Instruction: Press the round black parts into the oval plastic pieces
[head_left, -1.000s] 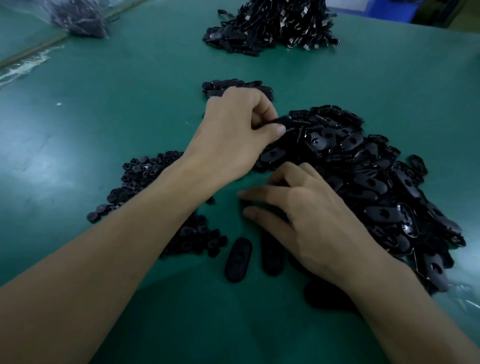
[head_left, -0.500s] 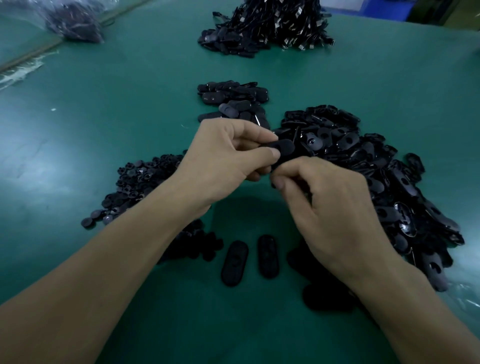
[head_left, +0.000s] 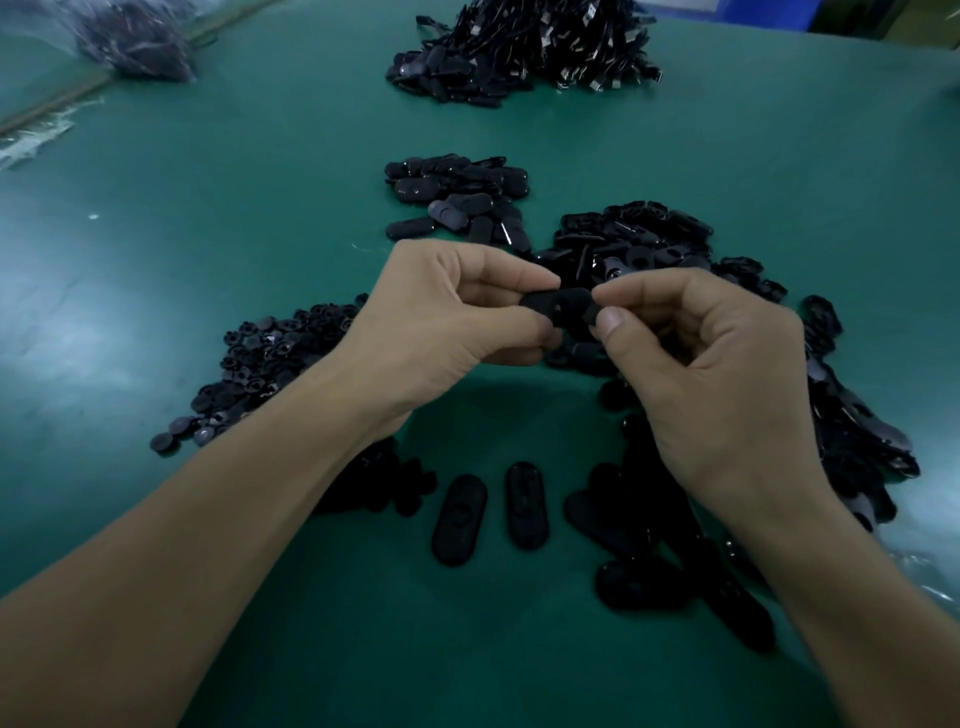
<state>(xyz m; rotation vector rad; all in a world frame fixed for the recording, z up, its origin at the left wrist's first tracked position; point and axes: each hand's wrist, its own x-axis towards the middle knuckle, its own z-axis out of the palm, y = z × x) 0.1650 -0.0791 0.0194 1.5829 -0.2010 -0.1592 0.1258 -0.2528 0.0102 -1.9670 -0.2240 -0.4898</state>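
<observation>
A black oval plastic piece is held in the air between both hands, above the green table. My left hand pinches its left end and my right hand pinches its right end between thumb and forefinger. Whether a round part sits in it I cannot tell. A heap of round black parts lies to the left, partly under my left forearm. A big heap of oval pieces spreads behind and to the right of my hands. Two oval pieces lie side by side near me.
A small pile of oval pieces sits beyond my hands. A large heap of black parts with metal ends lies at the far edge. A clear bag of dark parts is at the far left. Green table.
My left hand drew back from the oval heap with one piece. My right hand rose off the table and took hold of the piece's other end. Both hands now hold it higher.
</observation>
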